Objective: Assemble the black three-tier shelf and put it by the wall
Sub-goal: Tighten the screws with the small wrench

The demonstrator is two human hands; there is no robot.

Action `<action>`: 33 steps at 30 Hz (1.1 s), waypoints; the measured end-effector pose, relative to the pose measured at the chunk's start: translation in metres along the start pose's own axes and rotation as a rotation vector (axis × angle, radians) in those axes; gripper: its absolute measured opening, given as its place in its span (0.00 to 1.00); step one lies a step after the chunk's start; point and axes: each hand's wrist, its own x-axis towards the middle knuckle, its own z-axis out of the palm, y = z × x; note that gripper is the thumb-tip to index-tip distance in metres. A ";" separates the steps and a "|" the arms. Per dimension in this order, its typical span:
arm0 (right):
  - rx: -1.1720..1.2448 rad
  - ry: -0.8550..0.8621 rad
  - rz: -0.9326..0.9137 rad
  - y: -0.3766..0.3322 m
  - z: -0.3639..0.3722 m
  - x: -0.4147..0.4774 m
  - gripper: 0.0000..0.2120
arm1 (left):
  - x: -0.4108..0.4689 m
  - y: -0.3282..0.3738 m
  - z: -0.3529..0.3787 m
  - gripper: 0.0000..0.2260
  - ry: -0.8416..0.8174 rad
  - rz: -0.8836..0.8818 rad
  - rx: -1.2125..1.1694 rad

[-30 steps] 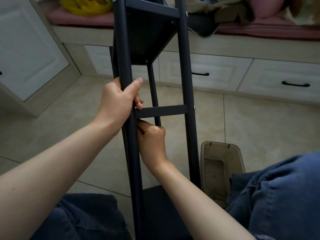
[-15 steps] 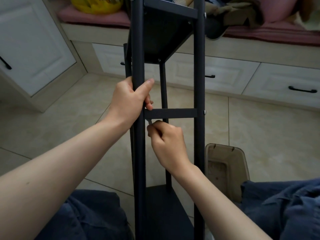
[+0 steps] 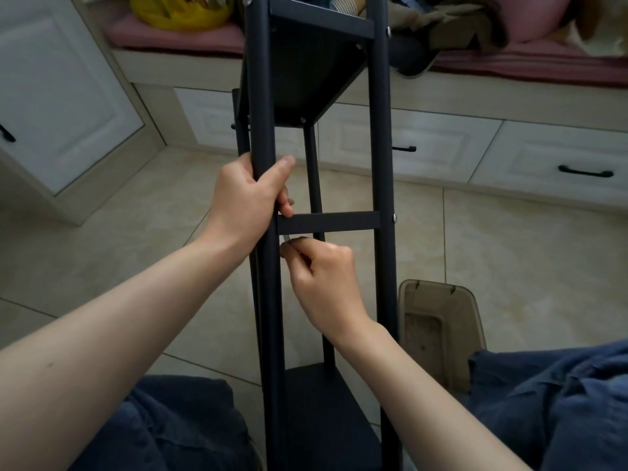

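My left hand (image 3: 248,198) is closed around the near-left post (image 3: 265,96) of the black shelf (image 3: 382,147). The fingers are wrapped round the post and the thumb lies up along it toward 12 o'clock. The lowest fingertip touches the left end of the crossbar (image 3: 328,222).

At 5 o'clock from the left hand, just under the crossbar, is my right hand (image 3: 326,283). Its fingers are curled tight and pinch a small silver metal tool (image 3: 287,237). Only the tip shows, at the corner where the crossbar meets the post. What kind of tool it is I cannot tell.

The shelf stands upright between my knees (image 3: 560,402), and both hands are at its middle height. The crossbar runs from the left hand toward 3 o'clock to the near-right post, where a silver screw (image 3: 394,218) sits on the outside. At 12 o'clock above the hands I see the underside of the upper board (image 3: 306,73). At 6 o'clock, below the right wrist, lies the lower board (image 3: 323,419).

At 4 o'clock from the right hand, just beside the right post, a brownish clear plastic box (image 3: 438,321) stands on the tiled floor (image 3: 136,232). Further out, at 12 to 2 o'clock, are white drawers (image 3: 560,158) with black handles. Above them is a pink cushion (image 3: 176,42) with a yellow object (image 3: 180,15) on it.
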 end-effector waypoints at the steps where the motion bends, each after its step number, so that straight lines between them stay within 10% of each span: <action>1: 0.007 -0.003 -0.001 0.000 0.000 0.000 0.14 | 0.000 0.000 0.000 0.08 -0.002 -0.001 0.002; 23: 0.164 0.207 -0.144 0.023 0.042 0.009 0.10 | 0.000 -0.006 0.001 0.09 0.021 -0.008 0.000; 33: 0.113 0.030 -0.023 0.024 0.030 0.005 0.08 | -0.001 -0.006 -0.001 0.08 0.021 -0.019 -0.020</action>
